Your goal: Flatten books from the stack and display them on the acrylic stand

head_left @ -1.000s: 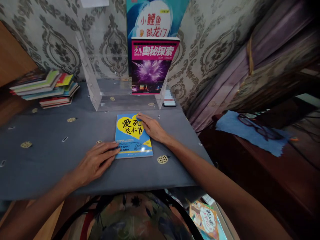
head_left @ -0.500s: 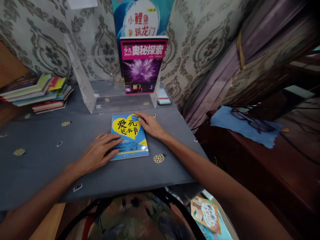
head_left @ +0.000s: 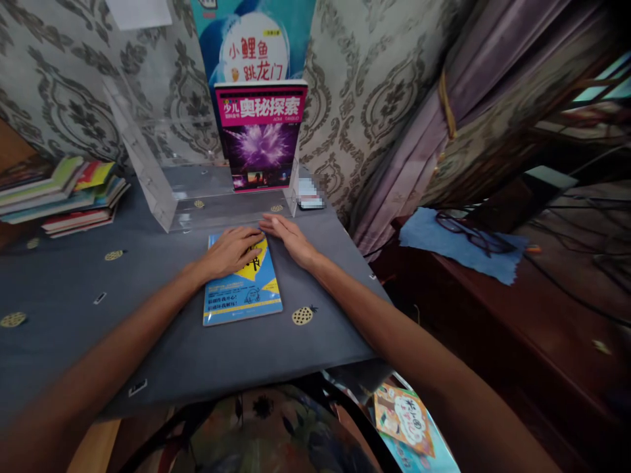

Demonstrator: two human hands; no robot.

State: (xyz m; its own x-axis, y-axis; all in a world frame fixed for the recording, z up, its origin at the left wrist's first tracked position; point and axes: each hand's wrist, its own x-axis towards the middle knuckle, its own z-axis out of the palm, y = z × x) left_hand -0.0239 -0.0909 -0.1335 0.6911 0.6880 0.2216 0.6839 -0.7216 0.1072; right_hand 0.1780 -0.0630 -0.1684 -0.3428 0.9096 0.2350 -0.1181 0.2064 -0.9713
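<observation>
A blue book (head_left: 241, 295) with a yellow heart on its cover lies closed on the grey cloth-covered table (head_left: 172, 355). My left hand (head_left: 231, 251) rests flat over the upper part of the cover, hiding most of the heart and its lettering. Its fingers are stretched out and point right. At the book's upper right corner is my right hand (head_left: 290, 240), fingers extended toward the upper left. Whether the right fingertips touch the book's edge I cannot tell. Behind the book, a clear acrylic stand (head_left: 162, 207) holds a magenta and purple book (head_left: 263, 141) upright.
A taller teal book (head_left: 210, 33) leans behind the magenta one. Stacked books (head_left: 79, 197) lie at the left. Beside the stand is a phone-like object (head_left: 310, 194), partly blurred. Glasses (head_left: 473, 233) rest on a blue cloth (head_left: 419, 230) at the right. Below the table edge are more books (head_left: 401, 417).
My left hand has slid up and right, from the book's lower left side onto the upper cover. My right hand has shifted slightly off the top right corner. The view has turned a little right.
</observation>
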